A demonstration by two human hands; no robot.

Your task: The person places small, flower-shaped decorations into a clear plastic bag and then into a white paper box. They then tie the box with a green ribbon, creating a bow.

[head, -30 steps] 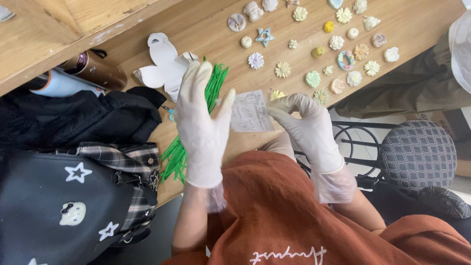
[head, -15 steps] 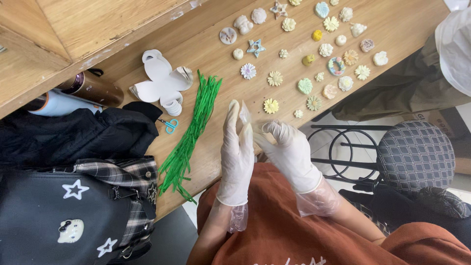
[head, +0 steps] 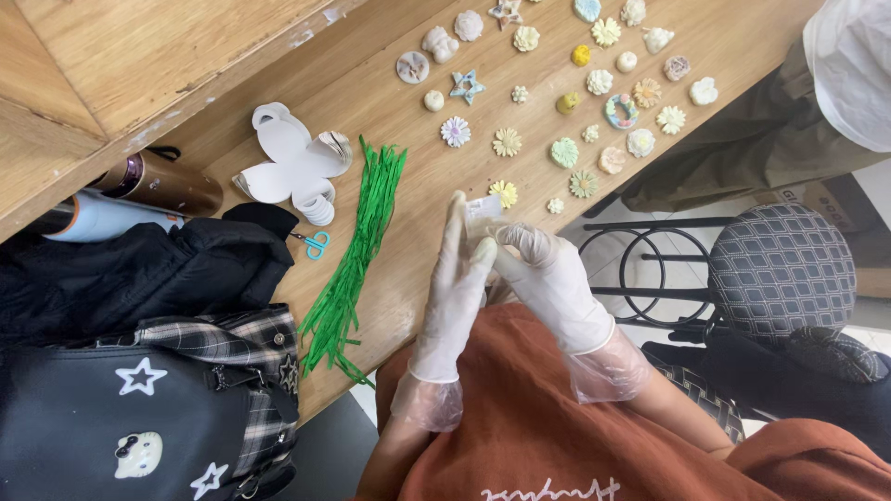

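A long light wooden table carries a bundle of green paper strips. Over its edge, the gloved left hand and gloved right hand pinch a small clear plastic packet between their fingertips.

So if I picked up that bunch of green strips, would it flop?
Probably yes: the green strips are long and thin, with bent, straggly ends. They look light, like paper or ribbon. Being loose, not tied, some would likely slip out.
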